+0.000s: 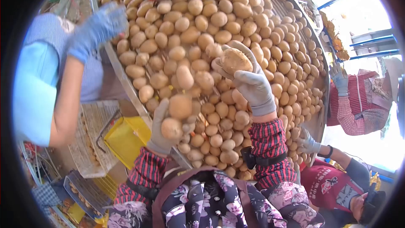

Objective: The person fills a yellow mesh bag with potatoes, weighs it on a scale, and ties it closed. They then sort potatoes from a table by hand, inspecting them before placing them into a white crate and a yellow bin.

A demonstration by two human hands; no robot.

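A long metal sorting table point(317, 114) is heaped with several brown potatoes point(219, 19). My left hand point(165, 131), in a grey glove, grips two potatoes point(176, 117) near the table's left rim. My right hand point(249, 81), also in a grey glove, holds one potato point(234, 60) up above the heap in the middle. Both my sleeves are red plaid over a floral apron.
A person in a blue glove point(96, 27) reaches onto the heap from the left. Two more people stand at the right, one gloved hand point(308, 142) resting on the potatoes. A yellow crate point(126, 137) and wire baskets point(86, 141) sit below the left rim.
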